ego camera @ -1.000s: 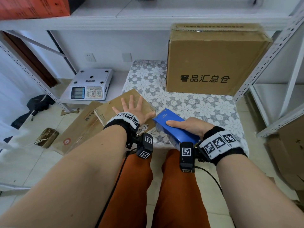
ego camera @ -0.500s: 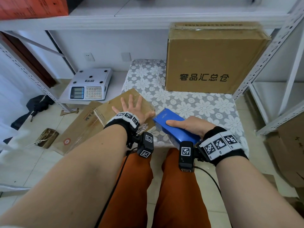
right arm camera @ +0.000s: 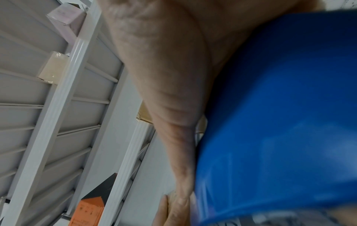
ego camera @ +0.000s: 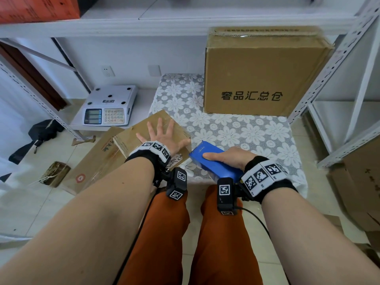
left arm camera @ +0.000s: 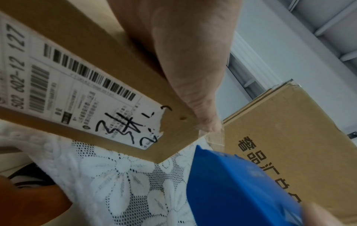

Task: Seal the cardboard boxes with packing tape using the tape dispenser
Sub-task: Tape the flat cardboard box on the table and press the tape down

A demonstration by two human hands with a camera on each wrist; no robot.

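Left hand [ego camera: 162, 134]: lying flat, fingers spread, pressing on the small cardboard box [ego camera: 141, 136] at the lace-covered table's [ego camera: 236, 132] near left corner. Right hand [ego camera: 228, 159]: gripping the blue tape dispenser [ego camera: 213, 161], sitting just right of that box. Large cardboard box [ego camera: 261, 75]: standing at far right.

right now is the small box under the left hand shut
Shut: the small cardboard box has its top flat, with the left hand spread on it.

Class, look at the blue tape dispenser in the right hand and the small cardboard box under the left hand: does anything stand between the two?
Nothing visible does. The right hand grips the blue tape dispenser just right of the small cardboard box. Only bare lace tablecloth shows between them. The left hand lies flat on the box top, fingers spread, and would be in the tape's path.
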